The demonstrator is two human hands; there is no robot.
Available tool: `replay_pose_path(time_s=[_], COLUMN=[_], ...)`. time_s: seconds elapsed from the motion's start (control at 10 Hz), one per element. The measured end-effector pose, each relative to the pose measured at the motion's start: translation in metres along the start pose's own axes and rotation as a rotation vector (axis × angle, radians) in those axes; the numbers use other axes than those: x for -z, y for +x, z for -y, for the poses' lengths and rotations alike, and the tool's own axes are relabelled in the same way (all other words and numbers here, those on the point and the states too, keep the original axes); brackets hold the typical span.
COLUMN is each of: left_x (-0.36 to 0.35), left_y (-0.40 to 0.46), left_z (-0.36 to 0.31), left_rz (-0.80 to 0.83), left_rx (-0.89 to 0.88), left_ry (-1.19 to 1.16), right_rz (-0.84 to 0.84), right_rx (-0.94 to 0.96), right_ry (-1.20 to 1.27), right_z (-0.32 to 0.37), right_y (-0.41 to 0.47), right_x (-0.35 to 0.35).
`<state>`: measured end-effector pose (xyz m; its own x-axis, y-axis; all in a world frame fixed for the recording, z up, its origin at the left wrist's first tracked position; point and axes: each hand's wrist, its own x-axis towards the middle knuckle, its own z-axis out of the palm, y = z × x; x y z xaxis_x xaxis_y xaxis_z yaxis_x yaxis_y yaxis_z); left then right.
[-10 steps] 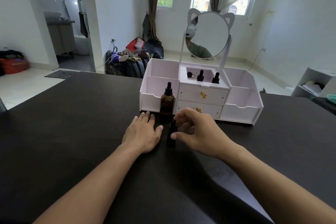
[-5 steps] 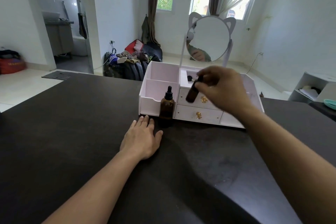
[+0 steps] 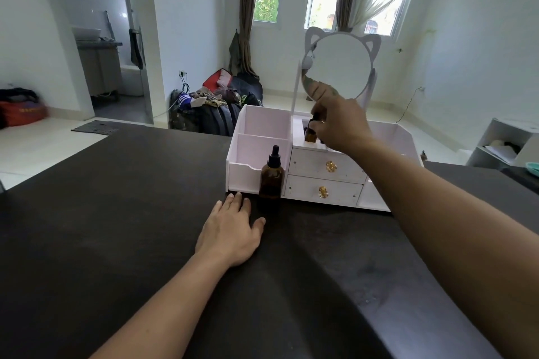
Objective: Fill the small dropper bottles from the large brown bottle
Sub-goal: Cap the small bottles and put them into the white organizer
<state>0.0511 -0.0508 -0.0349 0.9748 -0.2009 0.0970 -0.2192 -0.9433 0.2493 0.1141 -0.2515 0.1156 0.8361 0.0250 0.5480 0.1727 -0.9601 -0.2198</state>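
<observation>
The right hand (image 3: 339, 125) pinches a small dropper bottle (image 3: 311, 132) over the top compartment of the white organizer (image 3: 256, 172). The left hand (image 3: 230, 233) lies flat on the dark table (image 3: 116, 213), fingers together, near the large brown bottle (image 3: 271, 176) standing against the organizer's front

small dropper bottle (image 3: 310, 133): lower part hidden in organizer (image 3: 320, 166) | right hand (image 3: 339, 122) fingers: hidden
</observation>
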Motion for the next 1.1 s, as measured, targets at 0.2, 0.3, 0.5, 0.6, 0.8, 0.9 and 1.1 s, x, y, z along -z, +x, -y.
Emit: replay_pose_path(time_s=[0.2,0.3,0.5,0.6,0.8,0.9,1.1], left_x=[0.0,-0.001,-0.002,-0.002,-0.002,-0.002,-0.002], left_y=[0.0,0.001,0.001,0.001,0.001,0.001,0.001], left_z=[0.0,0.001,0.001,0.001,0.0,0.0,0.001], left_rz=[-0.002,-0.006,-0.016,-0.016,-0.021,-0.022,-0.012], left_rx=[-0.004,-0.005,-0.011,-0.008,-0.007,-0.007,-0.004], left_ry=[-0.002,0.001,0.0,-0.001,-0.006,-0.007,-0.013], right_rz=[0.103,0.148,0.28,0.285,0.219,0.216,0.212], right_rx=[-0.062,-0.043,-0.095,-0.069,-0.009,-0.014,-0.014], right_ry=[-0.021,0.003,0.076,-0.034,-0.137,-0.146,-0.132], right_z=[-0.009,-0.01,-0.016,-0.021,-0.021,-0.023,-0.023], right_y=[0.006,0.008,0.013,0.015,0.012,0.01,0.007], right_x=[-0.006,-0.005,0.009,0.011,0.012,0.012,0.012])
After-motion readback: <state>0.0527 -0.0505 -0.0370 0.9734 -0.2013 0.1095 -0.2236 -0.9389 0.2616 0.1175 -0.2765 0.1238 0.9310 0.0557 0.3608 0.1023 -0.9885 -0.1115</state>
